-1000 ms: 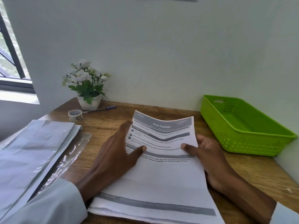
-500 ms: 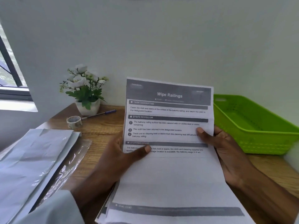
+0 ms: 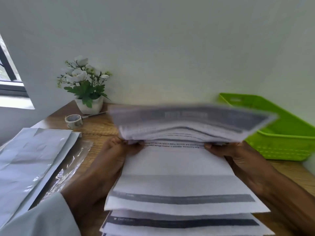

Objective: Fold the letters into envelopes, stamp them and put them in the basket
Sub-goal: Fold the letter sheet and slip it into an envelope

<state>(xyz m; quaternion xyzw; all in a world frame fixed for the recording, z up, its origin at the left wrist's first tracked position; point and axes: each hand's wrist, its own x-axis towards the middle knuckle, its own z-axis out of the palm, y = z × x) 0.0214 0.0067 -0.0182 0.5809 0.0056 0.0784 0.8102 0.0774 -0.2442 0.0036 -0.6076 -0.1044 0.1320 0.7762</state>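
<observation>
A printed letter (image 3: 177, 169) is lifted off a stack of more letters (image 3: 184, 223) at the desk's near edge. Its top half curls over toward me and is blurred. My left hand (image 3: 117, 150) grips the sheet's left edge at the bend, and my right hand (image 3: 226, 150) grips the right edge. Grey envelopes (image 3: 29, 160) lie in a pile at the left. The green basket (image 3: 281, 133) stands at the right against the wall.
A potted white flower (image 3: 87, 89), a tape roll (image 3: 74, 120) and a pen (image 3: 95, 114) sit at the back left of the wooden desk (image 3: 98, 128). A clear plastic sleeve (image 3: 71, 166) lies beside the envelopes. A window is at far left.
The top sheet was lifted upright from the stack, and its upper half is now bending down toward me. Both hands kept their hold on its side edges.
</observation>
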